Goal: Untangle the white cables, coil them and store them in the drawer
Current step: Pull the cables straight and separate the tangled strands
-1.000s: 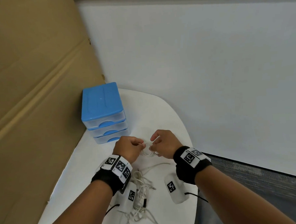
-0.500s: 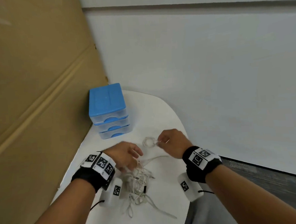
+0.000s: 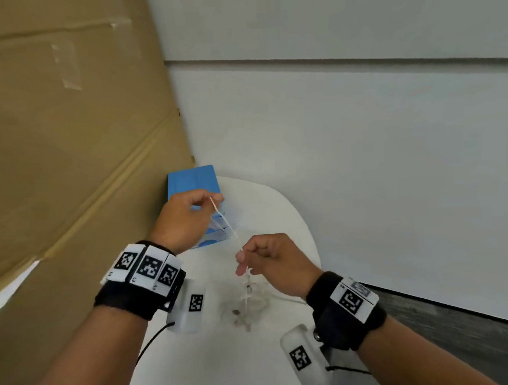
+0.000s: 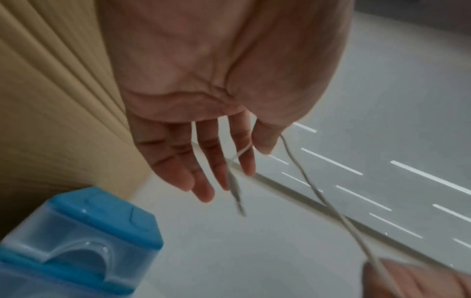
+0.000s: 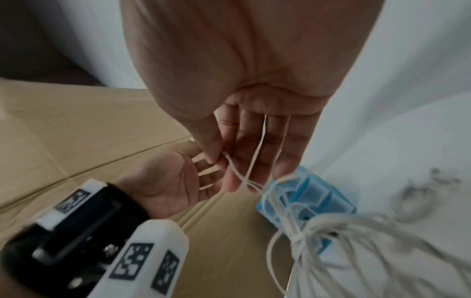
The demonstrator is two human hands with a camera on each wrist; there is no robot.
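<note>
My left hand (image 3: 215,198) is raised in front of the blue drawer unit (image 3: 192,181) and pinches a white cable (image 3: 229,226) near its plug (image 4: 235,189), which dangles below the fingers. The cable runs taut down to my right hand (image 3: 240,262), which pinches it between thumb and forefinger (image 5: 224,159). Below the right hand hangs the tangle of white cables (image 5: 305,231), its lower part blurred over the white table (image 3: 277,208). The drawers of the unit (image 4: 76,231) look closed.
A small coiled cable (image 5: 413,199) lies on the table to the right of the tangle. A cardboard sheet (image 3: 69,172) stands along the left side and a white wall (image 3: 362,157) behind. The table's rounded edge (image 3: 311,248) runs close to my right hand.
My left hand rose from the tangle on the table, lifting a cable end in front of the drawer unit. My right hand left the small coil and now pinches the stretched cable.
</note>
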